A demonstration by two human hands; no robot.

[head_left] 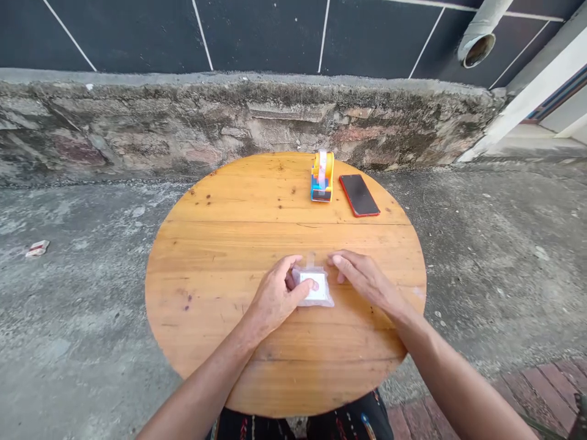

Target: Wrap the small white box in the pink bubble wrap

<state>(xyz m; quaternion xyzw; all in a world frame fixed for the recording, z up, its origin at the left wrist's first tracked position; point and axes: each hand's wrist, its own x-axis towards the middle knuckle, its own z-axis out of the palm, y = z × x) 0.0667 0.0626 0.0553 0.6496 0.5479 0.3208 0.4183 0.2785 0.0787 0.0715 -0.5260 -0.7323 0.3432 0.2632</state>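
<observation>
A small white item in clear bubble-wrap-like plastic (322, 296) lies on the round wooden table (206, 342). My left hand (278, 293) grips its left side, the thumb pressed flat on top and the fingers at the far left edge. A strip of clear tape (310, 259) sticks out from the packet's far edge. To the right, my right hand (362, 275) hovers just beside the packet, apart from it. Its fingers are loosely bent, and nothing shows in them.
A yellow and blue tape dispenser (322, 177) with a roll of clear tape stands at the table's far side. Right of it lies a phone (360, 195) with a red edge. Behind the table runs a low stone wall (206, 128). A pipe (479, 43) juts out at upper right.
</observation>
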